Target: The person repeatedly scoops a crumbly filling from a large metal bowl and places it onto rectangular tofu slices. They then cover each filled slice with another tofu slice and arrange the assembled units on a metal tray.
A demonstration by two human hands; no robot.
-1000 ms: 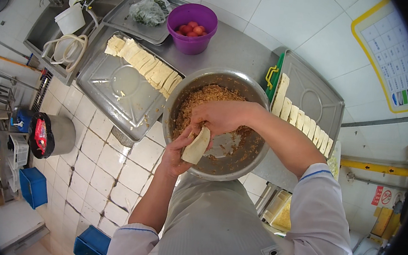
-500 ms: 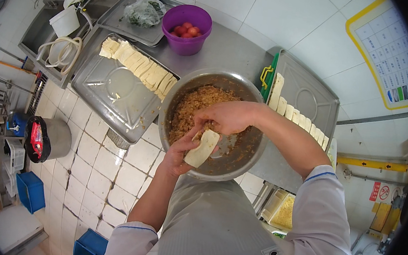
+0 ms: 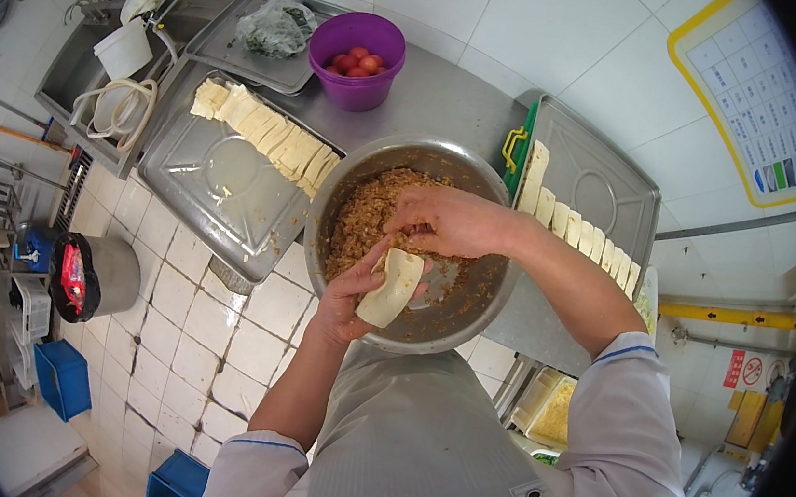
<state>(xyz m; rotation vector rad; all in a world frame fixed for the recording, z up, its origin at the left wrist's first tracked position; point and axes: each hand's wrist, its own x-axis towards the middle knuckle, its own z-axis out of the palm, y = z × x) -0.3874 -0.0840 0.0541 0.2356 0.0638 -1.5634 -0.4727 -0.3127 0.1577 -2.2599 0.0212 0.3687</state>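
Observation:
A wide steel bowl in front of me holds a crumbly brown filling. In my left hand, above the bowl's near side, rests a pale oblong slab that looks like tofu. Its top end faces the filling, and my fingers wrap around its sides. My right hand reaches in from the right, just above the filling and close to the slab's top end. The fingers of that hand are curled together, with their tips partly hidden; brown crumbs show around them.
On the left, a metal tray carries a row of overlapping pale slices. A purple bucket of red round produce stands behind. Right of the bowl, another tray holds several pale pieces lined up. A sink is far left.
My right hand has shifted slightly up and away from the slab, with its fingers drawn closer together. The slab in my left hand has turned a little and its top end shows more.

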